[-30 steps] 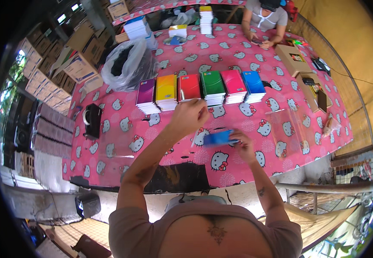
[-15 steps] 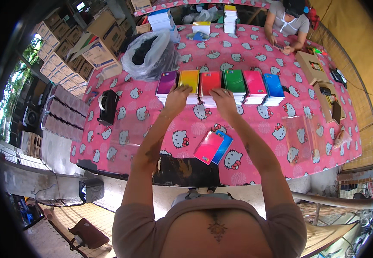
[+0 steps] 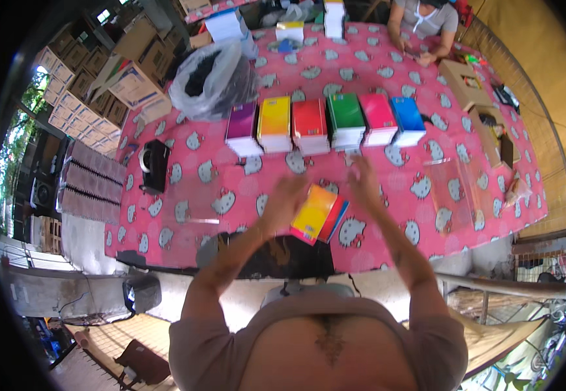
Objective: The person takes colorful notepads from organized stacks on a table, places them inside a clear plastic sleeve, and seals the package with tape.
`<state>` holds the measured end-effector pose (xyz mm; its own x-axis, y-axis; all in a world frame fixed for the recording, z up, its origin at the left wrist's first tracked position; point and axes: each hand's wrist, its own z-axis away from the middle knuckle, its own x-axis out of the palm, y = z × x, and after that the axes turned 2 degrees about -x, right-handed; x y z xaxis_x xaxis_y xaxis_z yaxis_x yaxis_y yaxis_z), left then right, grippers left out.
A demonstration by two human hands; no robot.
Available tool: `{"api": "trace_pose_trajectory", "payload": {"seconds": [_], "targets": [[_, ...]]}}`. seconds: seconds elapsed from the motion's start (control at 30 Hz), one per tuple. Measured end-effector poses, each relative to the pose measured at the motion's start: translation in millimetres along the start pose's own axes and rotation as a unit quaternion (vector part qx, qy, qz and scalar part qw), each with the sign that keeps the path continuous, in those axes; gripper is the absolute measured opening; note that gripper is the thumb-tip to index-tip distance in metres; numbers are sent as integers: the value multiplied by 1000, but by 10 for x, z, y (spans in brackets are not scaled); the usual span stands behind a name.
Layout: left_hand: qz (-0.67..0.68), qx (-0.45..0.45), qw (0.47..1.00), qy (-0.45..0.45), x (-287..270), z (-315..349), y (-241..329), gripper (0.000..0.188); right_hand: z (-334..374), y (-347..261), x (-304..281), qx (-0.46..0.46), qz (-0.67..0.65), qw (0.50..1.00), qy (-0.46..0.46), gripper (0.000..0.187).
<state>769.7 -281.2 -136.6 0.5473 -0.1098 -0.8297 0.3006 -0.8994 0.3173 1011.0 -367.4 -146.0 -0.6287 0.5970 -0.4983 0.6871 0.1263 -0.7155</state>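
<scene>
A yellow notebook (image 3: 313, 212) lies on top of a small fanned pile on the table. Red and blue covers (image 3: 335, 221) stick out from under it on the right. My left hand (image 3: 285, 201) is beside the yellow notebook's upper left edge, its fingers smeared by motion. Just right of the pile my right hand (image 3: 365, 182) is raised with fingers apart, holding nothing. Beyond my hands stands a row of notebook stacks: purple (image 3: 242, 122), yellow (image 3: 275, 117), red (image 3: 309, 119), green (image 3: 345, 112), pink (image 3: 377, 112) and blue (image 3: 407, 115).
A pink patterned cloth (image 3: 231, 173) covers the table. A black tape dispenser (image 3: 156, 166) and a plastic bag (image 3: 208, 85) are at left, near cartons (image 3: 130, 85). Open cardboard boxes (image 3: 462, 85) lie at right. Another person (image 3: 426, 26) sits across the table.
Both hands have drawn back from the yellow and red stacks toward me. A yellow and a red notebook now lie on the pink and blue pair. The view has shifted slightly.
</scene>
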Motion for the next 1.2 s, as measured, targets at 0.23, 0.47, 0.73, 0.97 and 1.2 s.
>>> {"api": "trace_pose_trajectory", "payload": {"seconds": [0.23,0.47,0.73,0.97,1.2], "targets": [[27,-126,989,77,-121,-300,-416,41,-107,107,68,-10,52,998,-40,47],[-174,-13,982,76,-166,-809,-1142,38,-984,564,144,-138,332,932,-33,40],[-66,-26,980,186,-899,-659,-215,29,594,-301,-22,-180,158,968,-69,29],[9,76,994,-77,122,875,118,45,651,-72,10,106,-97,989,34,25],[13,41,999,-5,-294,392,266,42,23,112,-232,38,-16,999,11,32]]}}
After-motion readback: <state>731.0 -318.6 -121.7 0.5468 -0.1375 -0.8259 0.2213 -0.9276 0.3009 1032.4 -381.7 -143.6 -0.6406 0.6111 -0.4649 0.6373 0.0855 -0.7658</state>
